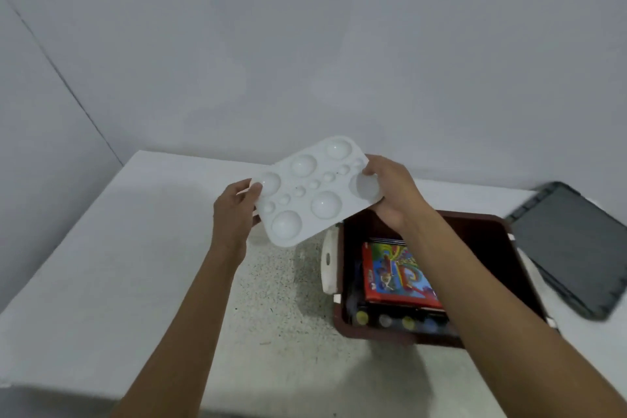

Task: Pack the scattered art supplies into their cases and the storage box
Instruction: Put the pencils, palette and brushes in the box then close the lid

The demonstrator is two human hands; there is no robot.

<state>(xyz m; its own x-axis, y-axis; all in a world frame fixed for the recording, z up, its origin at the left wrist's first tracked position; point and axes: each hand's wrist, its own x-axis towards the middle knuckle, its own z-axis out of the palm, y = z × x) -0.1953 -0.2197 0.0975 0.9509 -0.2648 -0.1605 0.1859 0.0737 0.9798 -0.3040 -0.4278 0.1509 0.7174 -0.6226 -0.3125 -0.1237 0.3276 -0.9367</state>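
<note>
A white plastic paint palette (314, 190) with round wells is held in the air above the table, tilted, its underside toward me. My left hand (235, 210) grips its left end, and my right hand (390, 193) grips its right end with the thumb over a well. Just below and to the right stands the open brown storage box (495, 227). Inside it lie a colourful red case (397, 275) and a row of small paint pots (397, 321). My right forearm crosses over the box.
The box's dark grey lid (573, 244) lies on the table to the right of the box. A white handle (329, 261) sticks out on the box's left side. The speckled white table (152, 265) meets grey walls at the back and left.
</note>
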